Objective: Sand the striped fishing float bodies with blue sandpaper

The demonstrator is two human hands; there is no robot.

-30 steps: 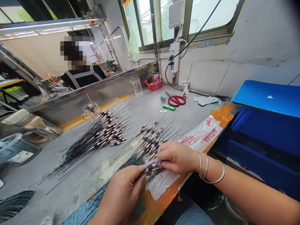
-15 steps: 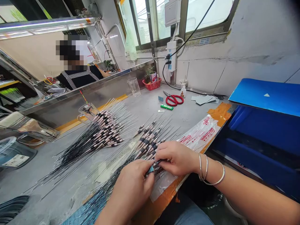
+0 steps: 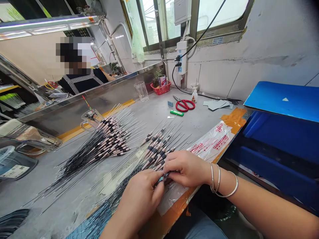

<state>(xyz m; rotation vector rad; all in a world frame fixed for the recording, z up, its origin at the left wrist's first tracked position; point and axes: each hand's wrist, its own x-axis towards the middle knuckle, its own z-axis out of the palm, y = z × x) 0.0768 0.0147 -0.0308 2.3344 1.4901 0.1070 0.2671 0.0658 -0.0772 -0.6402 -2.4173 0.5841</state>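
My left hand (image 3: 142, 189) and my right hand (image 3: 188, 167) meet at the table's near edge, fingers closed in a pinch on one fishing float (image 3: 166, 175). Most of that float is hidden by the fingers. A small blue strip (image 3: 160, 179) shows at my left thumb and fingertip; I cannot tell whether it is wrapped on the float. Just beyond my hands lies a bunch of pale floats with black bands (image 3: 156, 149), their thin dark stems running toward the lower left. Farther left rests a larger pile of similar floats (image 3: 112, 137).
Red-handled scissors (image 3: 185, 105), a green cutter-like piece (image 3: 176, 113), a small bottle (image 3: 194, 97) and grey sheets (image 3: 216, 105) lie at the back. Glass mugs (image 3: 91, 118) stand behind the pile. A blue bin (image 3: 279, 156) is at the right. Across the partition sits another person (image 3: 82, 81).
My view has shifted very slightly. Both hands keep their pinch in nearly the same spot, with the blue strip between the fingers looking slightly turned.
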